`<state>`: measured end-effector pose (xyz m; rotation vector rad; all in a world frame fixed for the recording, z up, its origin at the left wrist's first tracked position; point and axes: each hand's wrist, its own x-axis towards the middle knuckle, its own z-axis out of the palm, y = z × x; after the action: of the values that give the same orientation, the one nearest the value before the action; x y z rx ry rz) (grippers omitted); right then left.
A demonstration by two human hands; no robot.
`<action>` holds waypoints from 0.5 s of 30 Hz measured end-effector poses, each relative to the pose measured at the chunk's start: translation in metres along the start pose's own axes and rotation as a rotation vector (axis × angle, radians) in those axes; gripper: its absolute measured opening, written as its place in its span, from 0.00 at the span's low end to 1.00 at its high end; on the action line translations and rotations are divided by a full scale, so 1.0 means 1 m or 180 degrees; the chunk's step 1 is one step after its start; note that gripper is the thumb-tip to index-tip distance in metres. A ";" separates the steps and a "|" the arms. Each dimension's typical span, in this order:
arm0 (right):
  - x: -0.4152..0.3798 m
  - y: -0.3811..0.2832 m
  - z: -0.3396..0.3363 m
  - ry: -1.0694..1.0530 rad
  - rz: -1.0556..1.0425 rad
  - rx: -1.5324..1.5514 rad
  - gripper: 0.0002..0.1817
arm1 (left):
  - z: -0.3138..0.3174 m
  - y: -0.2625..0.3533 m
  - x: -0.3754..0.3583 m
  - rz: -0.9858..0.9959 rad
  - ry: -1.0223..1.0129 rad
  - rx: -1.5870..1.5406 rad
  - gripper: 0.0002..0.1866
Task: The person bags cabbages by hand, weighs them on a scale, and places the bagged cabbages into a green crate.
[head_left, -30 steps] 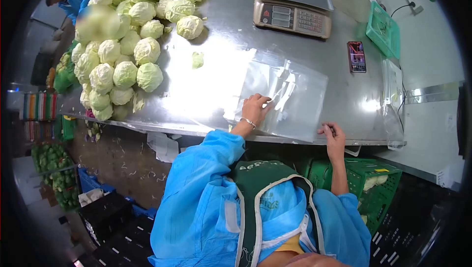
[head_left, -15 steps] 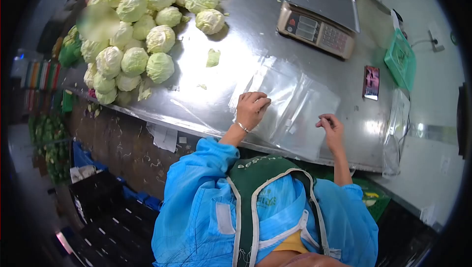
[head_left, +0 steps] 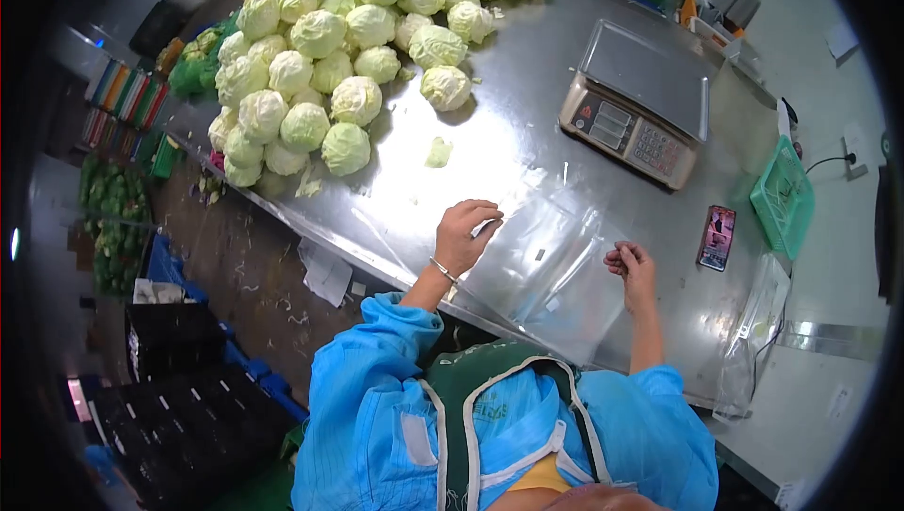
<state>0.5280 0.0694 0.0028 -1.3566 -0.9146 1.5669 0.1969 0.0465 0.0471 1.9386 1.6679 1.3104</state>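
A stack of clear plastic bags point(head_left: 556, 271) lies flat on the steel table point(head_left: 508, 148) right in front of me. My left hand point(head_left: 466, 233) rests on the bags' left edge, fingers curled, pinching the plastic. My right hand point(head_left: 631, 261) hovers at the bags' right edge with its fingertips pinched together; whether plastic is between them I cannot tell. A big pile of pale green cabbages point(head_left: 348, 49) covers the far left of the table, an arm's length from my left hand.
A digital scale point(head_left: 636, 101) stands beyond the bags. A phone point(head_left: 718, 238) and a green basket point(head_left: 783, 195) lie to the right. A loose cabbage leaf point(head_left: 438, 151) lies mid-table. Black crates point(head_left: 179, 407) sit on the floor at left. Another person in blue is at the far end.
My view has swung left and down, so the table shifted in frame. Both hands stay on the bags' edges; the right hand has lifted slightly off the table's front edge.
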 end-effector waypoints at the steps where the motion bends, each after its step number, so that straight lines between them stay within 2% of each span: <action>1: -0.004 0.002 -0.003 0.0073 -0.0013 -0.0029 0.12 | -0.001 0.001 0.004 0.0040 0.0010 -0.0033 0.07; 9: -0.027 0.020 -0.015 0.0884 -0.0003 -0.0133 0.15 | -0.030 0.047 0.061 0.0367 -0.0326 -0.1736 0.09; 10: -0.027 0.020 -0.007 0.0901 0.0185 -0.0219 0.17 | -0.032 0.045 0.064 0.0271 -0.0416 -0.2057 0.10; 11: -0.021 0.023 0.007 0.1003 0.0349 -0.0255 0.19 | -0.032 0.041 0.064 -0.0093 -0.0524 -0.2474 0.11; 13: -0.005 0.044 0.031 0.0827 0.0251 -0.0123 0.21 | -0.028 0.031 0.061 -0.0559 -0.0576 -0.3057 0.13; 14: 0.001 0.050 0.044 0.0722 0.0120 0.0154 0.23 | -0.023 0.029 0.061 -0.0620 -0.0571 -0.3182 0.09; 15: -0.003 0.040 0.061 0.0328 -0.0035 0.0186 0.26 | -0.018 0.036 0.062 -0.0899 -0.0704 -0.3529 0.07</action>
<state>0.4628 0.0516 -0.0245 -1.3754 -0.8062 1.4896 0.2018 0.0848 0.1100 1.0715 0.7449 1.3801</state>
